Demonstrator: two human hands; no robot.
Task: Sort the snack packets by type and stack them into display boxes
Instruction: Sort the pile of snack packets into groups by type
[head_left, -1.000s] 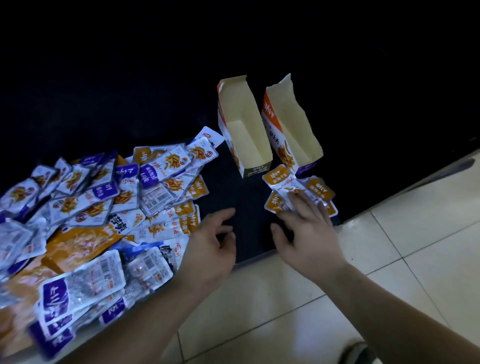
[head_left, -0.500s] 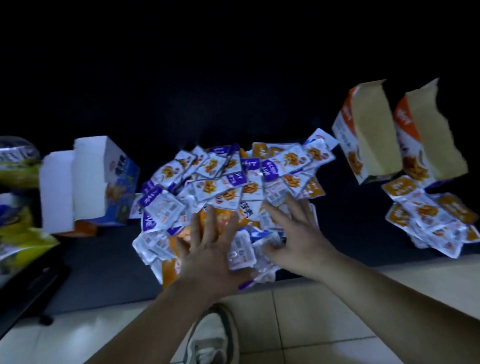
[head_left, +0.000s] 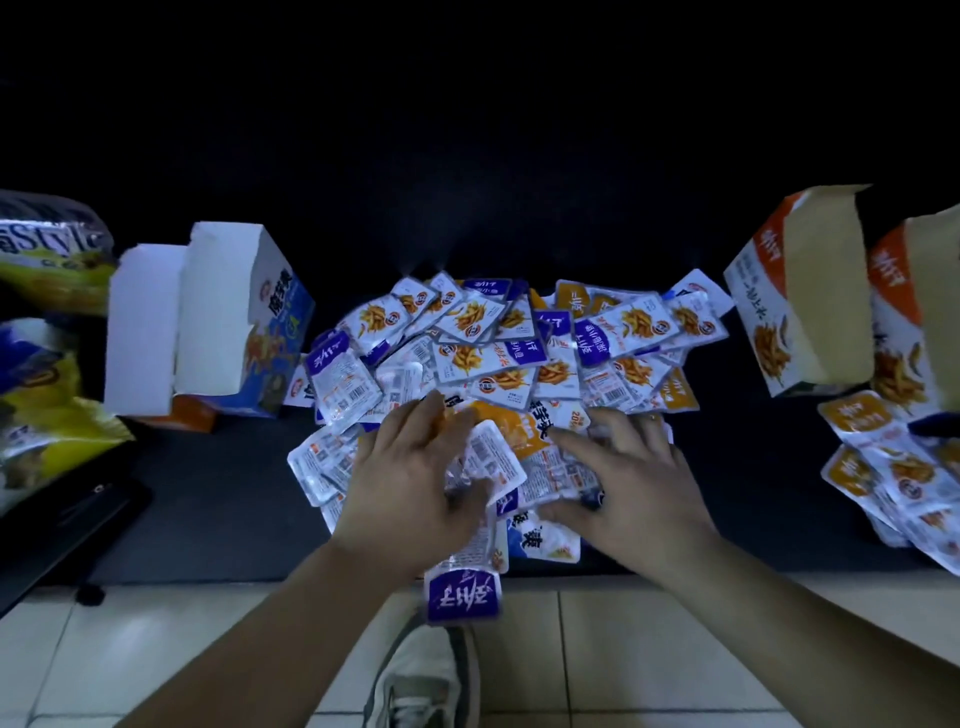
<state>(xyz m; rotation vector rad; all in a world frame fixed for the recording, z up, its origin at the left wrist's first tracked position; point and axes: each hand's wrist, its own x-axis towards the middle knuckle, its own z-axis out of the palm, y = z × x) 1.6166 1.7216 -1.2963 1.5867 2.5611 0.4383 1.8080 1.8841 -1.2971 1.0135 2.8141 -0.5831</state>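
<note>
Nearest, leaves one purple packet (head_left: 462, 592) hanging over the tabletop (head_left: 208, 499) edge. No longer touches the orange pile (head_left: 857, 415) at far right as a second ago. Works the mixed heap (head_left: 519, 343) instead, pressing flat-fingered with the released right hand (head_left: 628, 483) and spreading the left hand (head_left: 410, 467) alongside. Cannot tell whether its thumb pinches a white packet (head_left: 493, 457). Probably means fetching more to sort. Hides the packets underneath; crops the display boxes (head_left: 800, 291) at right, insides unseen.
</note>
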